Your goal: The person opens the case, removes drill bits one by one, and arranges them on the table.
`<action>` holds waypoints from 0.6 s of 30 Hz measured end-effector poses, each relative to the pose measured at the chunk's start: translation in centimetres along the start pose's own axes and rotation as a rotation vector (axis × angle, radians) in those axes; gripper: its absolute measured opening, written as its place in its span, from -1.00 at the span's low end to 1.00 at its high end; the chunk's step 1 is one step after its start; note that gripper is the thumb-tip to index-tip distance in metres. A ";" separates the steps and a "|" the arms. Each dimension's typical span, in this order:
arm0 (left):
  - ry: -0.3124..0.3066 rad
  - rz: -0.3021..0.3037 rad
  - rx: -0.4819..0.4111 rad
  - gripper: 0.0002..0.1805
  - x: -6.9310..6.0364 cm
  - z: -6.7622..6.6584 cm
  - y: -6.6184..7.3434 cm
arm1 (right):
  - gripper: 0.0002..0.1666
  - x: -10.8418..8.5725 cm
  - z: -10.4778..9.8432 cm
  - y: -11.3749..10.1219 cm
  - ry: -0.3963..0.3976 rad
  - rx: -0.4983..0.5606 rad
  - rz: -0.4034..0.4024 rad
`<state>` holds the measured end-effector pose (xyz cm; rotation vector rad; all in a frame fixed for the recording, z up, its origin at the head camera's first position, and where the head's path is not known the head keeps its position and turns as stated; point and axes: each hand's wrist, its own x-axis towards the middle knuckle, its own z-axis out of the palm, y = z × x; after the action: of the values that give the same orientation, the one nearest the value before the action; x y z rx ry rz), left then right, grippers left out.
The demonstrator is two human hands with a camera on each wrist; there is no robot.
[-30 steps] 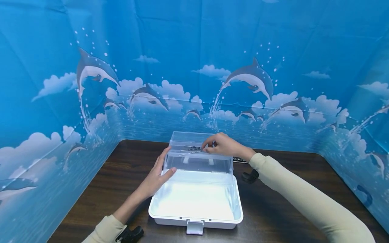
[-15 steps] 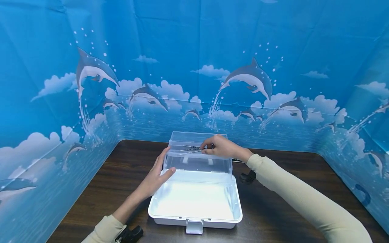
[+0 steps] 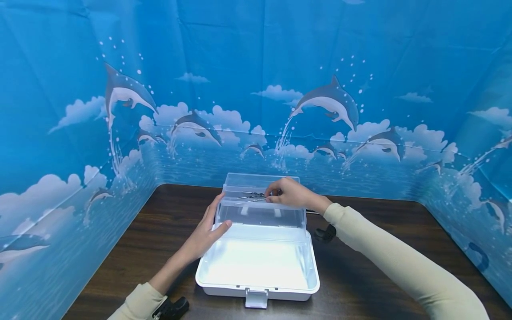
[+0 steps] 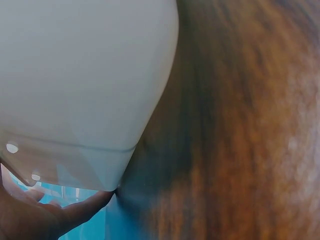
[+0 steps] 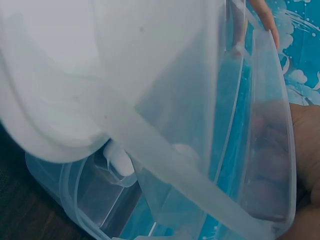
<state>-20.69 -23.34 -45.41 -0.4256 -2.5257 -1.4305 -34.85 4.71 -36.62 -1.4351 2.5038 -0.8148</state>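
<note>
The drill bits lie crosswise at the clear tray, pointing left from the nearer right hand, which pinches their ends; the left hand, fingers outstretched, rests against the tray's left edge

A dark brown wood-grain table with rounded far corners carries an open white box.

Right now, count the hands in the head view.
2: the left hand at the left side of the box, the right hand at the drill bits.
</note>
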 end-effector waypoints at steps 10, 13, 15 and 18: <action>0.001 -0.010 0.005 -0.14 0.1 -0.1 0.1 | -0.87 -0.1 0.1 0.0 0.024 0.017 -0.010; 0.002 -0.009 0.004 -0.14 0.1 -0.1 0.2 | -0.85 -0.1 0.0 0.0 0.029 0.034 0.005; 0.003 -0.009 0.002 -0.15 0.0 -0.1 0.3 | -0.84 -0.2 0.0 -0.1 0.034 0.052 0.015; 0.002 -0.012 0.002 -0.15 0.0 -0.1 0.4 | -0.83 -0.4 -0.2 -0.1 0.052 0.074 0.017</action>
<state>-20.53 -23.24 -45.01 -0.4097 -2.5320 -1.4321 -34.64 5.04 -36.44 -1.3843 2.4914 -0.9422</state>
